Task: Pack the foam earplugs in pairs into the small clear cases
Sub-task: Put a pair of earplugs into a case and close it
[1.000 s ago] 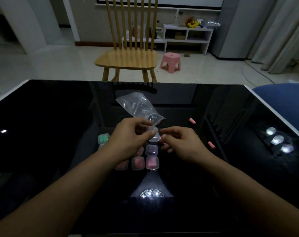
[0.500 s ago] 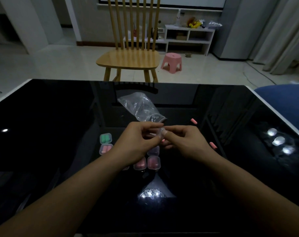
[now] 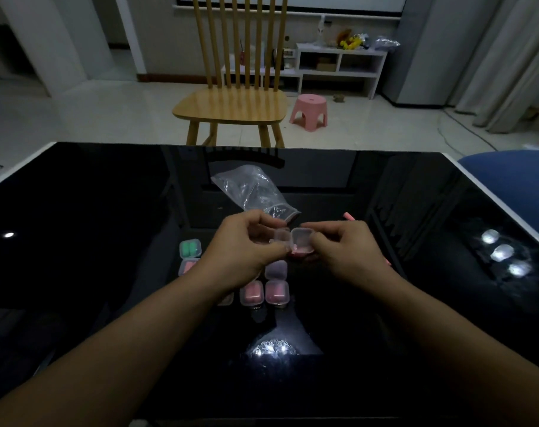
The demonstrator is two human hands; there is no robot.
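Head view: black glass table (image 3: pixel 77 241), white rim visible left, far and right; wide bare surface to either side of the work, a crumpled clear bag (image 3: pixel 253 189) just beyond the hands. Left hand (image 3: pixel 243 251) and right hand (image 3: pixel 348 251) meet above the table, fingers pinched on one small clear case (image 3: pixel 296 243), lid apparently hinged open, pink inside. Cases lying on the table: one green-filled (image 3: pixel 190 248), five more counted with pink or pale contents, some part-hidden by the left wrist. Loose pink earplugs: one (image 3: pixel 348 216) behind the right hand; possibly another at its right edge.
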